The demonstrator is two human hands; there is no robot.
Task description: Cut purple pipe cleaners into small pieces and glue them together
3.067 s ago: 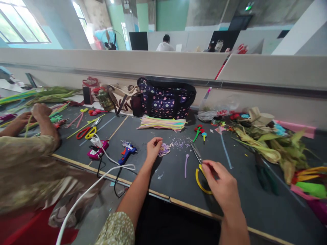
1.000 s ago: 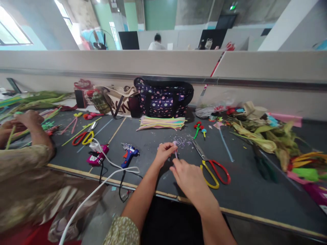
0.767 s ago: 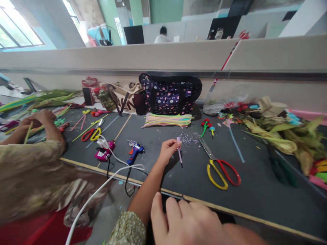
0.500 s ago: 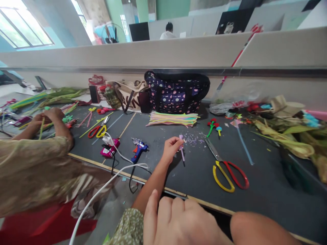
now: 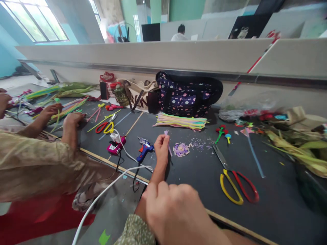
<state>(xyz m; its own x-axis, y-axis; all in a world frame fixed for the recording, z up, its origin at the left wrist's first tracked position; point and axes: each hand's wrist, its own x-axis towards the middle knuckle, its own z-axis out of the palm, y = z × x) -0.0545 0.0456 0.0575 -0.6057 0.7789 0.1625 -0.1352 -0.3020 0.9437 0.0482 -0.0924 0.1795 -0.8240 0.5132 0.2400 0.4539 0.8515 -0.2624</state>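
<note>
My left hand [image 5: 161, 145] is closed in a pinch on a thin light-purple stick [image 5: 169, 149] with a wider top, held upright just above the dark table. To its right lies a small pile of purple clippings [image 5: 181, 149], with finer bits scattered beyond. Close to the camera, my right hand [image 5: 176, 207] is curled into a fist over my left forearm. Its finger undersides are hidden, so whatever they grip does not show. Large scissors [image 5: 231, 177] with yellow and red handles lie partly spread to the right. A blue glue gun [image 5: 145, 151] rests left of my left hand.
A bundle of pastel sticks [image 5: 181, 121] lies before a patterned bag [image 5: 189, 93]. Small red and blue flowers [image 5: 221, 131] sit beyond the scissors, dried husks [image 5: 296, 146] at right. A white cable [image 5: 102, 192] crosses the front edge. A co-worker's hands [image 5: 73, 120] work at left.
The view has swung left, and my left hand has shifted left with the purple stick, uncovering the clippings pile. My right hand has risen onto my left forearm, its raised finger now folded in.
</note>
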